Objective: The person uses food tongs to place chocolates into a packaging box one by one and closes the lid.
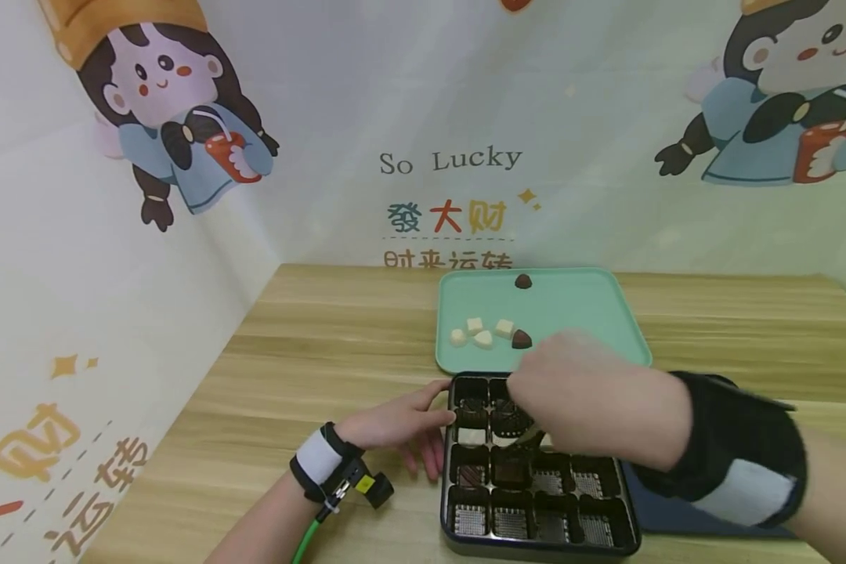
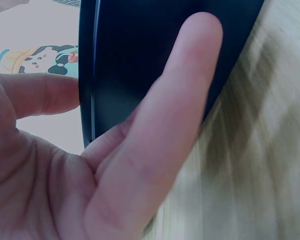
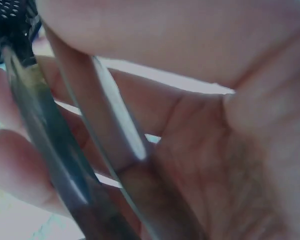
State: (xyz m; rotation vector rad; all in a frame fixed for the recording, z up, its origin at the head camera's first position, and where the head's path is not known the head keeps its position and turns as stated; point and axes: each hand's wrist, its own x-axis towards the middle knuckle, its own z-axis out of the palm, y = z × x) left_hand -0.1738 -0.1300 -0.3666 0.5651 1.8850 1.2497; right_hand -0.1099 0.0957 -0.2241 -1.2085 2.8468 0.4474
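Note:
My right hand (image 1: 571, 392) is over the black compartment box (image 1: 536, 542). It grips shiny metal tongs (image 3: 102, 120), whose two arms run between thumb and fingers in the right wrist view. In the head view the tongs' tips reach down into the box's middle, partly hidden by the hand. My left hand (image 1: 402, 427) rests against the box's left wall, with thumb and fingers extended along the dark side (image 2: 130, 60). White chocolate (image 1: 472, 436) sits in the second row, and dark chocolates (image 1: 471, 475) lie in the third row.
Behind the box lies a mint-green tray (image 1: 578, 301). On it are several white chocolates (image 1: 482, 338) and two dark ones, one a dome (image 1: 523, 281) near the far edge. A dark blue flat thing (image 1: 677, 505) lies right of the box. Printed cloth hangs behind the wooden table (image 1: 310, 352).

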